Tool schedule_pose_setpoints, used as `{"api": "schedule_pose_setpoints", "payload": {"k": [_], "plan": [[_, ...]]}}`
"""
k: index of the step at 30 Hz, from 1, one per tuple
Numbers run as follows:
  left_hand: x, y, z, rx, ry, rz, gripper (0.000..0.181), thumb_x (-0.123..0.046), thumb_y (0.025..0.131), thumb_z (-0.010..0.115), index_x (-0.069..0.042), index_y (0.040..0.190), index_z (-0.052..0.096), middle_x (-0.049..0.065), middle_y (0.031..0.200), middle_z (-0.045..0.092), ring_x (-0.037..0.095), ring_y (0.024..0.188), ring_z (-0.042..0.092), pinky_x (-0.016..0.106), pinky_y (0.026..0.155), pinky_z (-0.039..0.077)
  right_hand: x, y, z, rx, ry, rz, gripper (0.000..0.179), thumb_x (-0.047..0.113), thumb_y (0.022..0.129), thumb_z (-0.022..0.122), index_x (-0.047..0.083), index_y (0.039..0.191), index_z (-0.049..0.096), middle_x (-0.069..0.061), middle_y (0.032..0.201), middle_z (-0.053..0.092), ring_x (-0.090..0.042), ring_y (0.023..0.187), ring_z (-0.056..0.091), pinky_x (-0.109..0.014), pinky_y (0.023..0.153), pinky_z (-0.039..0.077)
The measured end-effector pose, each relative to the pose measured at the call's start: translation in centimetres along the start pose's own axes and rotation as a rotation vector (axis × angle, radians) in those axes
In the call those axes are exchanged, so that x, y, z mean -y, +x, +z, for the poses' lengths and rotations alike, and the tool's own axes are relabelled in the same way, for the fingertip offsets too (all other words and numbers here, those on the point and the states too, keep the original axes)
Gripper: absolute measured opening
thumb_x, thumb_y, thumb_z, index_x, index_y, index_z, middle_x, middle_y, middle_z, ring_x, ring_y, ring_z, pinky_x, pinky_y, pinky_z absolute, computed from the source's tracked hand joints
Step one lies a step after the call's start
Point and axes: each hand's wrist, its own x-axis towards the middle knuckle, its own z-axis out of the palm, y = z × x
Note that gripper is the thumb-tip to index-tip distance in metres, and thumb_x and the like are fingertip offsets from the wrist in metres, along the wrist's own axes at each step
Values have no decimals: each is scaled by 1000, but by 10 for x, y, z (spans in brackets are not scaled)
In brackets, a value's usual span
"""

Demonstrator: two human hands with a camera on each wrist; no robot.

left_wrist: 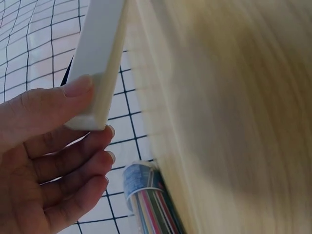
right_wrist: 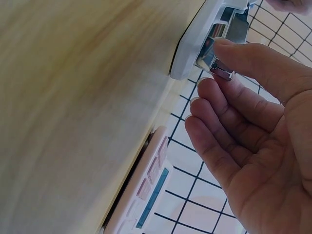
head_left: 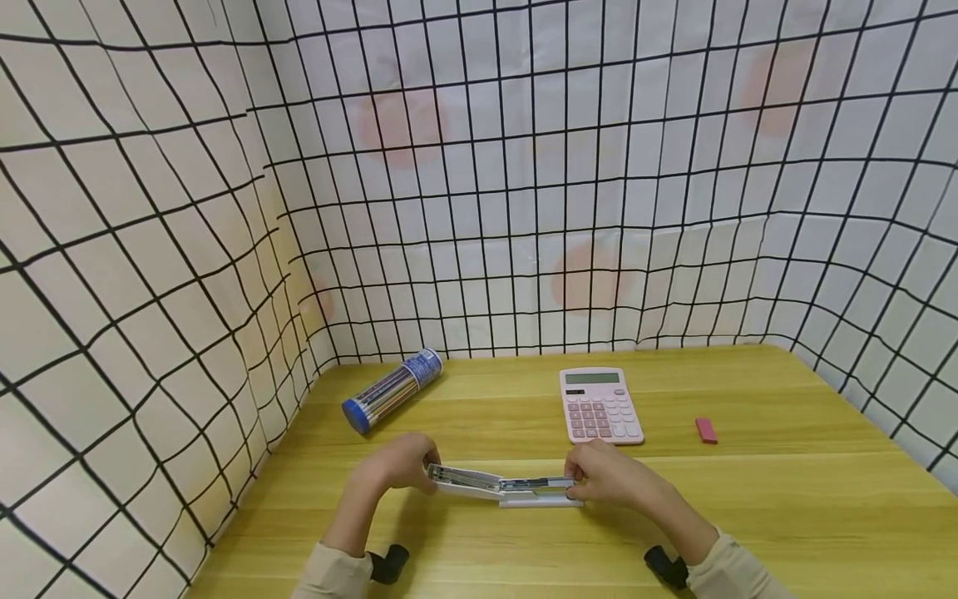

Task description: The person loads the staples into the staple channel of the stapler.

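A white stapler [head_left: 500,489] is spread wide open above the wooden table, its metal insides facing up. My left hand [head_left: 410,462] grips the end of its raised top arm; in the left wrist view the thumb lies on the smooth white cover [left_wrist: 97,53], with fingers behind. At the other end, my right hand [head_left: 608,474] pinches the tip of the metal staple rail [right_wrist: 222,69] between thumb and forefinger. The white base [right_wrist: 187,51] sits beneath the rail, close to the table. Whether loose staples lie in the rail cannot be made out.
Behind the left hand lies a clear tube of pencils [head_left: 392,391] with a blue end. A pink calculator [head_left: 601,405] rests just beyond the right hand, and a small pink eraser [head_left: 706,430] is farther right. White cloth with black netting [head_left: 479,208] encloses the table's back and sides.
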Motion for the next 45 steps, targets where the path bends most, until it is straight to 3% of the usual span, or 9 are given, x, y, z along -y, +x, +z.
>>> {"api": "schedule_pose_setpoints", "payload": {"k": [6,21,30,45], "plan": [[2,-1,-3,1,15,-7,27,-10,70,83,-1,94,71,6,92,70,17,82,60,39,76,53,1,0,0,4,5,8,12,16,78,79,11,80,68,11,71,58,-1,63,45,-18,57,41],[5,0,-3,-16,22,54,23,-11,72,83,-3,91,72,1,82,65,15,75,53,35,68,48,1,1,0,0,-18,1,12,16,78,79,10,82,70,10,72,60,-1,64,46,-18,58,42],[2,0,-6,-46,23,103,24,-15,73,83,-2,90,73,1,79,63,13,71,51,30,63,45,1,1,0,1,-14,-14,12,16,78,79,12,79,68,11,71,59,0,62,45,-17,57,42],[-10,5,-10,-88,14,118,25,-18,73,85,-2,86,72,-2,73,61,12,66,49,27,58,42,1,2,0,-3,-37,-59,12,14,78,77,12,78,66,12,68,54,1,60,41,-17,55,39]]}}
